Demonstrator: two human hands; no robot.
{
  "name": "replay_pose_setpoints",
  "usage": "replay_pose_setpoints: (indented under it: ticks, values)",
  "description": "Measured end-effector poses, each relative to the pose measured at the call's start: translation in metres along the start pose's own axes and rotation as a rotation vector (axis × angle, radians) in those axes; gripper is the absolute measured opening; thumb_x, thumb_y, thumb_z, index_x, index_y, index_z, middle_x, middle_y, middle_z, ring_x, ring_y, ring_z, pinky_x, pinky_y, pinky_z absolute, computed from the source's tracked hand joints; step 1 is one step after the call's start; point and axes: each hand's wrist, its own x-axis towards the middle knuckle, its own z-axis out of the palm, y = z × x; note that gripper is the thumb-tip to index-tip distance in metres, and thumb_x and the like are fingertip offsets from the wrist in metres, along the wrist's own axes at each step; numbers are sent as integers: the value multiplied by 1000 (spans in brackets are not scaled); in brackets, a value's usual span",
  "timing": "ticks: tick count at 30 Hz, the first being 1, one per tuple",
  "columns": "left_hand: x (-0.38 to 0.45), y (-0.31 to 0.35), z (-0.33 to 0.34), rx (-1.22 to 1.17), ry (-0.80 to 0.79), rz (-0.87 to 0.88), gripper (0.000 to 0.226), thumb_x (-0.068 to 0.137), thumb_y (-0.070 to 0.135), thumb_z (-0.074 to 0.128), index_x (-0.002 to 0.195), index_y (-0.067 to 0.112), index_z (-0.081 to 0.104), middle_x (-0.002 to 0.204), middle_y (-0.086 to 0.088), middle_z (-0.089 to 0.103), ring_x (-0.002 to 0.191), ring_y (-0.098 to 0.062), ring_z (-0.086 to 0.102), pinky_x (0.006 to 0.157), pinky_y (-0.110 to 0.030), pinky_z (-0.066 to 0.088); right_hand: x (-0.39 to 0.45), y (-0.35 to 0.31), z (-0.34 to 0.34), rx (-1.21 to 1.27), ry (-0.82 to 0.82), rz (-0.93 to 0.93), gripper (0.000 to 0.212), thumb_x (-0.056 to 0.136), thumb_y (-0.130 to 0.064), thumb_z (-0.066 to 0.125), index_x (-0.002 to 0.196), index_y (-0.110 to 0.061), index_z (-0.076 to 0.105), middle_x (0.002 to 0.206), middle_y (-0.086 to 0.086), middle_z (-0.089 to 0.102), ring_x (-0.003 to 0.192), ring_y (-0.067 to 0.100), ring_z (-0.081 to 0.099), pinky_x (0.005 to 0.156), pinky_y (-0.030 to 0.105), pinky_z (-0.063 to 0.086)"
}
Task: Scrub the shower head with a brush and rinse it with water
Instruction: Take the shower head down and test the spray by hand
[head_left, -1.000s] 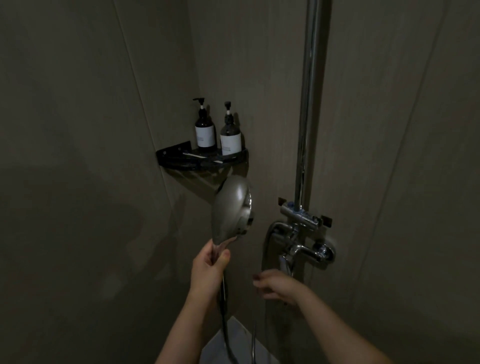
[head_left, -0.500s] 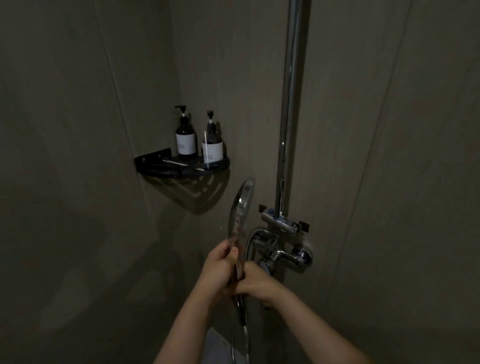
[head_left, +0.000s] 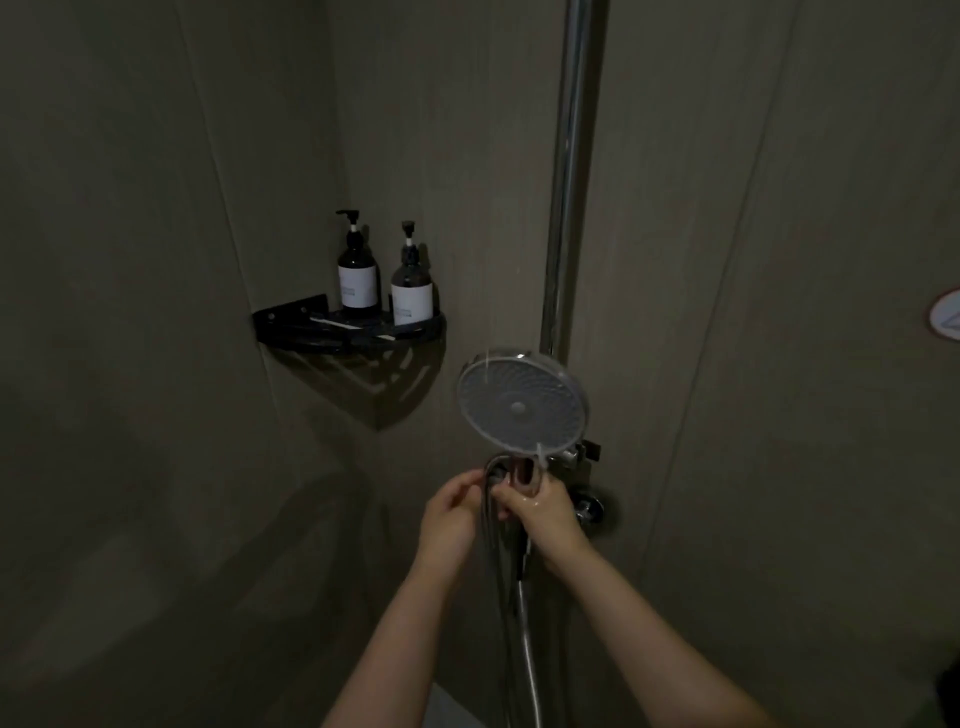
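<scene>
The shower head (head_left: 522, 402) is held upright in front of the chrome riser pipe (head_left: 569, 171), its round nozzle face turned toward the camera, with a few thin streams of water showing at its upper left rim. The right hand (head_left: 545, 512) grips the handle just under the face, fingers curled round it, skin wet and shiny. The left hand (head_left: 449, 519) is beside it on the left, fingers curled inward toward the handle and the hose (head_left: 522, 639); whether it actually pinches the hose or only touches it cannot be told in the dim light. The metal hose hangs down from the handle between the two forearms. Part of the mixer valve (head_left: 589, 506) shows behind the right hand, mostly hidden.

In the wall corner to the upper left a black corner shelf (head_left: 291, 325) carries two dark pump bottles with white labels, standing upright side by side: the left bottle (head_left: 357, 278) toward the back corner, the right bottle (head_left: 411, 291) nearer the shelf's right end. A thin pale stick-like item (head_left: 332, 323) lies flat on the shelf's front edge
</scene>
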Motion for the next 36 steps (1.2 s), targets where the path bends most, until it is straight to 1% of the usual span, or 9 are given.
replay_pose_setpoints:
  ticks: [3, 11, 13, 16, 19, 24, 27, 32, 36]
  values:
    - [0, -13, 11, 56, -29, -69, 26, 95, 4, 44, 115, 3, 61, 109, -9, 63, 97, -12, 63, 74, -17, 47, 11, -14, -19, 0, 120, -26, 21, 87, -3, 61, 71, -16, 55, 57, -3, 59, 42, -4, 56, 54, 16, 47]
    - [5, -49, 85, -54, -101, -208, 30, 93, 2, 47, 122, 5, 56, 115, -4, 58, 97, -14, 57, 75, -4, 45, 66, -66, -96, 10, 304, -101, 20, 88, -10, 61, 70, -15, 56, 61, 0, 58, 49, 1, 57, 58, 13, 47]
    - [1, -49, 101, -74, -130, -210, 32, 93, 0, 47, 125, 0, 54, 105, -3, 58, 100, -16, 54, 68, -3, 42, 78, -72, -104, 51, 316, -127, 20, 87, -8, 63, 69, -14, 56, 58, -1, 58, 47, -1, 56, 61, 17, 47]
    - [3, -56, 116, -57, -160, -229, 38, 92, -2, 48, 129, -1, 50, 123, -11, 60, 112, -20, 54, 82, -14, 43, 90, -69, -104, 95, 313, -125, 23, 86, -5, 63, 67, -14, 55, 58, 3, 54, 42, -1, 54, 66, 25, 47]
    - [8, -59, 122, -39, -182, -212, 37, 93, -3, 45, 130, -1, 49, 127, -9, 57, 100, -13, 56, 71, -7, 44, 98, -61, -97, 118, 287, -91, 23, 87, -7, 63, 66, -14, 54, 53, 0, 55, 42, 2, 55, 67, 30, 47]
    - [32, -59, 130, 37, -242, -255, 48, 94, 12, 48, 141, 21, 39, 138, -2, 49, 121, -19, 50, 91, -18, 44, 105, -50, -90, 57, 224, -66, 18, 88, -9, 61, 71, -13, 56, 60, 5, 55, 58, 16, 54, 80, 42, 47]
    - [46, -59, 136, 113, -253, -202, 49, 93, 15, 50, 138, 29, 42, 132, -2, 54, 122, -25, 51, 105, -36, 41, 112, -48, -92, 13, 183, -93, 17, 88, -7, 61, 72, -11, 57, 55, 0, 58, 55, 11, 57, 75, 37, 49]
    - [54, -71, 146, 174, -175, -99, 49, 92, 10, 50, 139, 19, 40, 137, 4, 44, 127, -19, 44, 109, -33, 35, 120, -46, -93, -10, 208, -155, 7, 84, -6, 66, 80, -4, 60, 44, -7, 58, 43, 0, 55, 55, 20, 49]
    - [68, -79, 154, 129, -133, -233, 44, 92, 15, 52, 135, 15, 44, 131, -9, 55, 121, -27, 52, 105, -41, 41, 124, -53, -99, 46, 244, -179, 8, 83, -7, 67, 80, -7, 60, 42, -8, 59, 42, 1, 55, 55, 19, 52]
